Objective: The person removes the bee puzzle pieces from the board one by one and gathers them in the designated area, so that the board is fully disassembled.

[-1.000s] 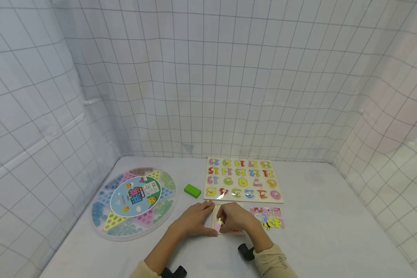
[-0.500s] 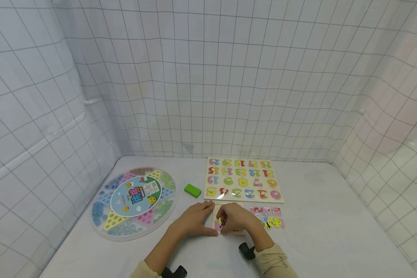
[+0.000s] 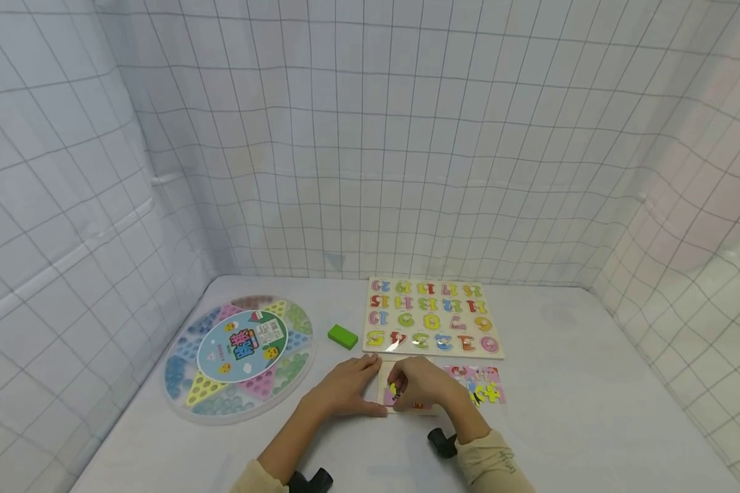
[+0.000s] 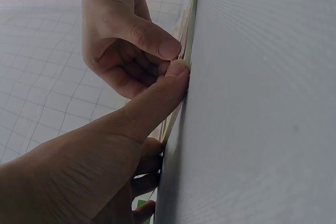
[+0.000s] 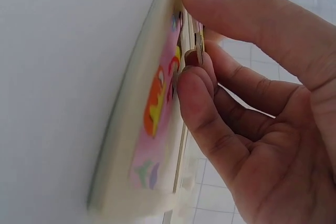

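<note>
In the head view, a small wooden puzzle tray [image 3: 383, 375] lies flat under both hands. My left hand [image 3: 344, 389] rests along its left side, fingers at the far corner and thumb at the near corner. With thumb and fingertips, my right hand [image 3: 427, 382] pinches a small jigsaw piece [image 5: 199, 45] over the tray's left part; only its thin edge shows in the right wrist view. Pink printed pieces [image 5: 157, 100] line the tray's near side. The left wrist view shows my left thumb [image 4: 157, 100] pressing the tray's edge, close to the right fingertips.
Joined pink and yellow jigsaw pieces [image 3: 484, 385] lie right of the tray. Behind it is a wooden number board [image 3: 432, 318]. A green block [image 3: 342, 336] and a round Chinese checkers set [image 3: 240, 359] are on the left. White gridded cloth walls [image 3: 370, 171] enclose the table.
The right fingers have shifted slightly over the tray's left part, and the yellow-printed piece by them sits at a different angle. The left hand stays in place.
</note>
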Motion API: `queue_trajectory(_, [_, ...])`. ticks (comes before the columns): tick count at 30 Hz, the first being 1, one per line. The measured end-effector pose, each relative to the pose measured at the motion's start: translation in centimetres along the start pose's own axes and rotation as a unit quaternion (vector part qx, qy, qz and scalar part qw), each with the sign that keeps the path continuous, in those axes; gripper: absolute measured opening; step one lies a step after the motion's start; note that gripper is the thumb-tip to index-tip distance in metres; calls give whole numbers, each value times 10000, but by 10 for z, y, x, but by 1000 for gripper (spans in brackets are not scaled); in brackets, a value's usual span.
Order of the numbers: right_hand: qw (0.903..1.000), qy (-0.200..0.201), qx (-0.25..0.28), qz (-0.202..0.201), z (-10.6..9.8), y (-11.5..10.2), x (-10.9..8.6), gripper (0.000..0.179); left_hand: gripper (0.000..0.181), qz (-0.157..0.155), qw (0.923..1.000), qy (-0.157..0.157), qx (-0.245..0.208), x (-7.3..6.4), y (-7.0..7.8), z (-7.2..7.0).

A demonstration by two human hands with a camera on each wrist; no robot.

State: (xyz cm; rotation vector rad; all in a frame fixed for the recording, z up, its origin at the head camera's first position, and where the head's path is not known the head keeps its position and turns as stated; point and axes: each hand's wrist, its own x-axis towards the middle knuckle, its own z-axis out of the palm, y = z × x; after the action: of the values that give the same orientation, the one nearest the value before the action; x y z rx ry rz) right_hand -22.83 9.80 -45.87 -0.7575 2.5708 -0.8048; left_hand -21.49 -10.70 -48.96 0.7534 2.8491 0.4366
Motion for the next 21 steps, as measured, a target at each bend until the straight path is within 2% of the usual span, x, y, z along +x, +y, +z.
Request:
queue_trajectory(5, [9999,51,105,73,-8,7,-9,32,102,-68,9999,-71,-20,2,1,0])
queue_trajectory(12, [9995,282,78,123,-19,23,-27,33,101,-95,9999,22,-88,2,1,0])
queue_trajectory(21, [9990,372,150,218,-28,43,-52,35,101,-137,9997,-33,-175,2,0,1])
